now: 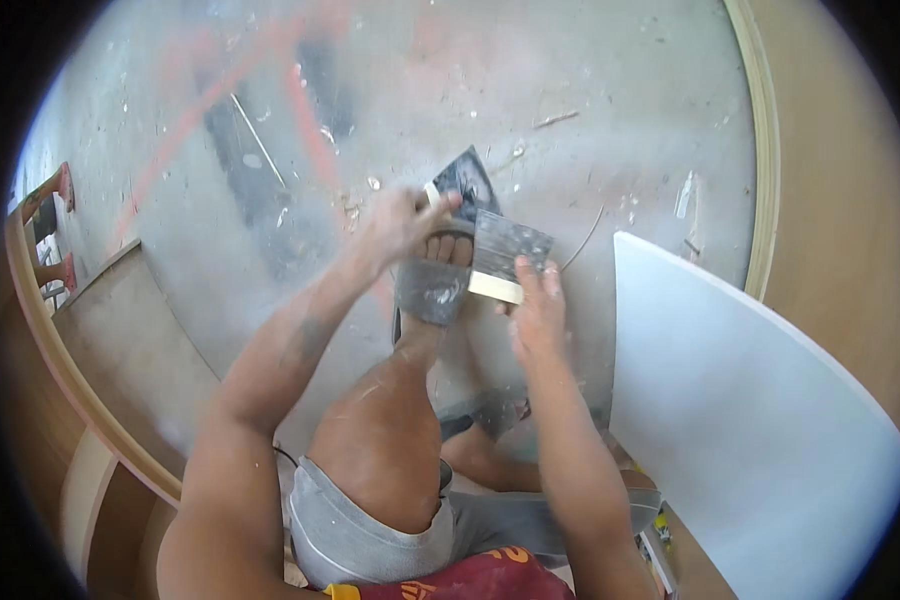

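My left hand point(395, 232) grips a wide putty knife point(470, 185) by its pale back edge. Its dark, smeared blade points away from me. In my right hand point(537, 305) is a second putty knife point(511, 240), with a grey, streaked blade and a cream back strip. The two blades are close together, the right one nearer to me and overlapping the other's edge in view. Just below them is my foot in a grey slide sandal point(435, 290), with the toes showing.
The grey floor point(570, 60) has red paint marks and white specks. A thin white stick point(258, 140) lies on it. At the right a large white panel point(740, 420) leans near a curved wooden edge point(763, 150). Curved wooden pieces point(70, 385) stand at the left.
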### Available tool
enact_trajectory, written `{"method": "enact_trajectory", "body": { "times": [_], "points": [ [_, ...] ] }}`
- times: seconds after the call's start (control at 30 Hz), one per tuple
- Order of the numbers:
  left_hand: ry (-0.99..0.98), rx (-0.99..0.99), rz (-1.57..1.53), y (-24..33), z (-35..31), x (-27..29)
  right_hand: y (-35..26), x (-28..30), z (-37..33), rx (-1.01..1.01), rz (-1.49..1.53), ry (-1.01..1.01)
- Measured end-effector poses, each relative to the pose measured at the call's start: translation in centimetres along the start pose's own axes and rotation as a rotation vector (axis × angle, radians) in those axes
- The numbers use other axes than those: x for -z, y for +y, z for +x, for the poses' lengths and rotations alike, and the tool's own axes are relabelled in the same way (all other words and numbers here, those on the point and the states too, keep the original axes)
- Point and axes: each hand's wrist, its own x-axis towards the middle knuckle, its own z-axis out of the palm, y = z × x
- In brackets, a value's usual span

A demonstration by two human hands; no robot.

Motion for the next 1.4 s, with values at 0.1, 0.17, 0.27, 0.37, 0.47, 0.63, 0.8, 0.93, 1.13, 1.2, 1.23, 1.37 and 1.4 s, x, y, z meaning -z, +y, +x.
{"method": "enact_trajectory", "body": {
  "times": [0.1, 0.17, 0.27, 0.37, 0.47, 0.63, 0.8, 0.93, 1.13, 1.2, 1.23, 1.37, 1.4],
  "points": [
    [-0.256, 0.181, -0.558, 0.5, -2.5, -1.8, 0.2, -2.3, 3.0, 0.505, -0.947, -0.127],
    [-0.143, 0.114, -0.916, 0.3, -2.4, -3.6, 1.2, -3.3, 4.4, 0.299, -0.886, -0.122],
    [-0.114, 0.168, -0.859, -0.4, -1.2, -3.9, 1.7, -3.7, 6.5, 0.0, -0.687, -0.083],
    [-0.126, 0.215, -0.535, -0.7, 0.1, -3.1, 2.0, -3.2, 8.0, -0.245, -0.49, -0.062],
    [0.091, 0.168, -0.291, -3.2, 1.7, -4.6, 4.1, -3.6, 8.3, -0.338, -0.423, -0.063],
    [-0.075, 0.073, -0.267, 0.4, 0.8, -3.6, 6.1, -0.9, 10.8, -0.198, -0.513, -0.074],
    [-0.01, 0.112, -0.269, -0.7, 2.6, -3.6, 4.1, -4.2, 8.6, -0.007, -0.661, -0.143],
    [0.309, -0.021, -0.188, -2.1, 3.0, -5.6, 1.8, -7.1, 8.2, 0.011, -0.67, -0.041],
    [-0.028, 0.138, -0.375, 0.4, 2.8, -3.6, 2.1, -5.1, 13.0, 0.066, -0.772, -0.006],
    [0.191, -0.068, -0.245, -2.4, 3.5, -6.7, 5.2, -2.5, 11.8, 0.172, -0.945, -0.026],
    [0.193, -0.024, -0.274, -1.9, 3.0, -6.5, 5.7, -2.5, 10.5, 0.245, -0.73, -0.201],
    [0.063, 0.116, -0.335, 0.6, 3.1, -2.7, 1.1, -5.6, 12.7, 0.085, -0.791, -0.121],
    [0.037, 0.143, -0.299, 0.7, 3.0, -2.5, 1.5, -5.7, 11.9, 0.077, -0.795, -0.122]
  ]
}}
